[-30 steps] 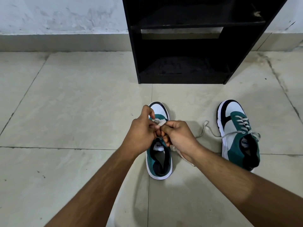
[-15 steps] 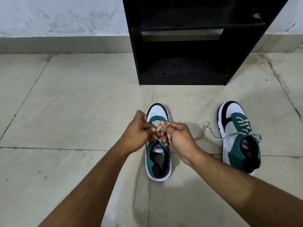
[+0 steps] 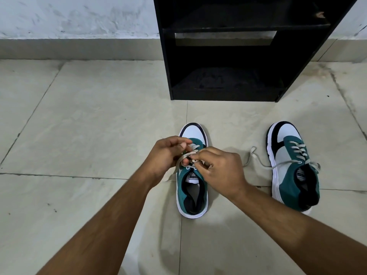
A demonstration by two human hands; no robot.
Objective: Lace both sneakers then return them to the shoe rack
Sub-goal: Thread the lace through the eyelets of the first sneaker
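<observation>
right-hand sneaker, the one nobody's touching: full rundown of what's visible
The right-hand sneaker stands upright on the tiled floor, toe towards the black shoe rack but clear of it. White toe box with a black band around it, teal fabric upper, black collar and lining, white sole, a logo tag on the tongue. Its grey lace crosses through the eyelets; both ends hang loose and untied, one trailing left across the floor. Neither hand touches it; it sits apart from the other sneaker.

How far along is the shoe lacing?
The right sneaker looks laced, its ends loose on the floor. Both hands, left hand and right hand, are working the lace on the left sneaker. Both shoes must yet go into the black rack.
</observation>
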